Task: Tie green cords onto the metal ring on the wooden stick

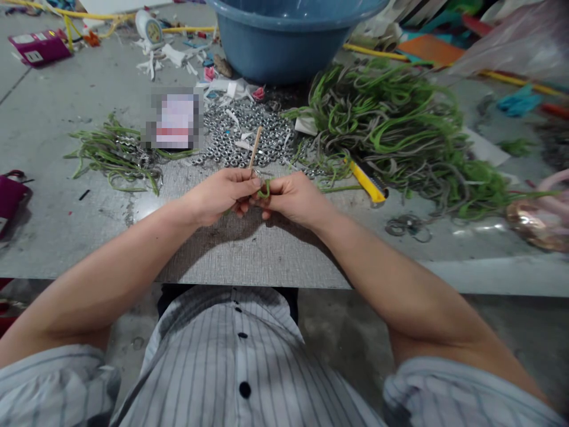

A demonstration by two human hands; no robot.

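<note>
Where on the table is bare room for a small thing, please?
Between left hand, right hand and the near edge, bare tabletop shows; also between upper purple item and smaller cord bundle. Farther back, metal pieces, basin and cord pile crowd it.

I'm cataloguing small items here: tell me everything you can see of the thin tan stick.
The stick is slender, straight and light tan, and looks wooden. It slants up from the fingers of the left hand, leaning slightly right in the picture, its upper end free. Its lower end is hidden at the fingers, so its full length cannot be told. Behind it in view lie small silvery pieces.
</note>
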